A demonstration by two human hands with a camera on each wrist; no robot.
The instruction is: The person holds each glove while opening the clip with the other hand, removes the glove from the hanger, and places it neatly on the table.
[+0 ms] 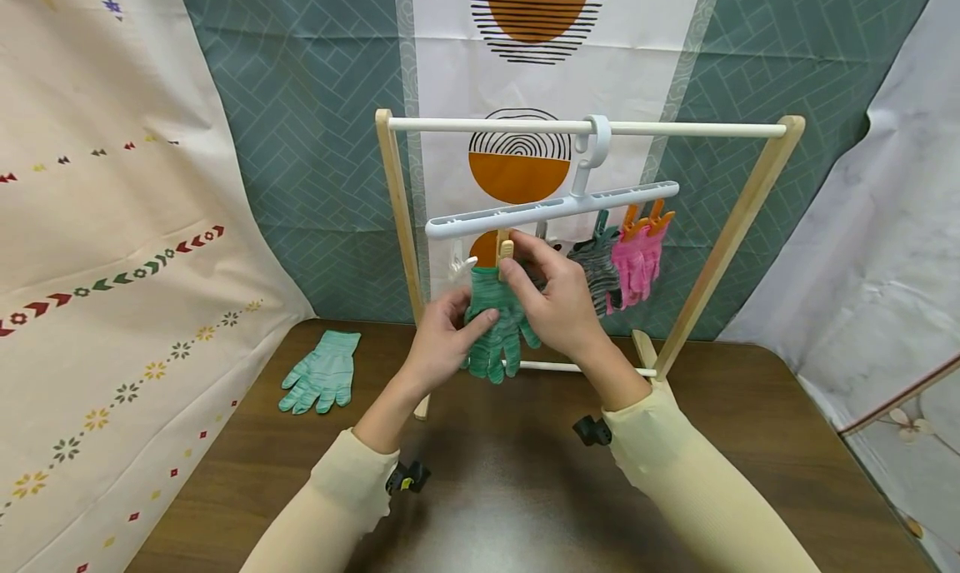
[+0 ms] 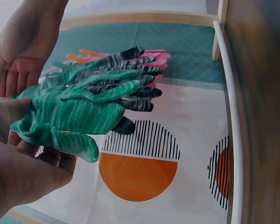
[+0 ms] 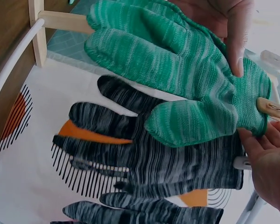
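A green striped knit glove (image 1: 497, 352) hangs fingers-down below the white hanger (image 1: 630, 196). My left hand (image 1: 442, 340) holds it, thumb across the front and fingers behind. At the cuff, a light wooden clothespin (image 3: 272, 108) bites the fabric. Thumb and fingers of my right hand (image 1: 561, 298) pinch that clothespin just under the hanger. Grey-and-black gloves (image 3: 177, 163) hang right behind the green one. Farther right on the hanger are pink gloves (image 1: 637, 261) with orange clothespins (image 1: 657, 216). Another green glove (image 1: 324, 375) lies flat on the table at left.
The hanger hooks over the white top bar (image 1: 480, 126) of a wooden-legged rack (image 1: 720, 248). A white clip (image 1: 461, 263) hangs at the hanger's left part. The brown table (image 1: 495, 490) carries the rack; a patterned curtain (image 1: 322, 98) stands behind.
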